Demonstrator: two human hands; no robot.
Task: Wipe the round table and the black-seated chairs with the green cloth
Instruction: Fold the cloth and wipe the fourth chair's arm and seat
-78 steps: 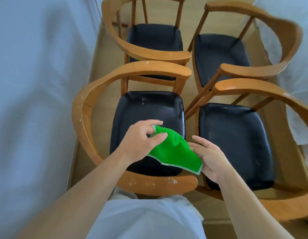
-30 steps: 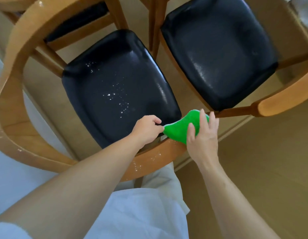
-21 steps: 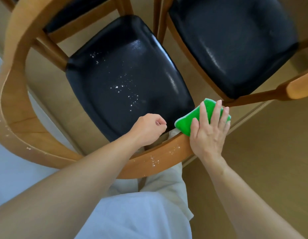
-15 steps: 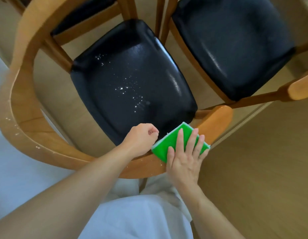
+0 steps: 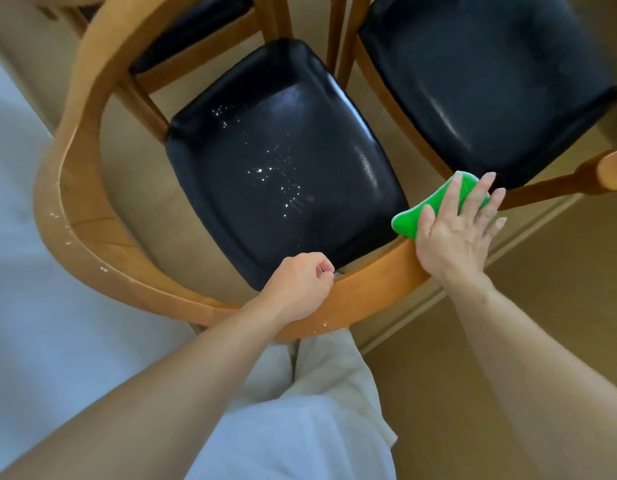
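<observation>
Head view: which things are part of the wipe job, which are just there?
In the job:
- green cloth, pressed under the right hand
- near chair's wooden rail, held by the left hand
- its speckled black seat
- neighbouring black seat

Just there:
- tan floor
- white sheet

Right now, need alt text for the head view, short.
A person's right hand presses a green cloth flat onto the end of a wooden chair's curved armrest. The left hand grips that rail nearer the body. White specks dot the black seat.
</observation>
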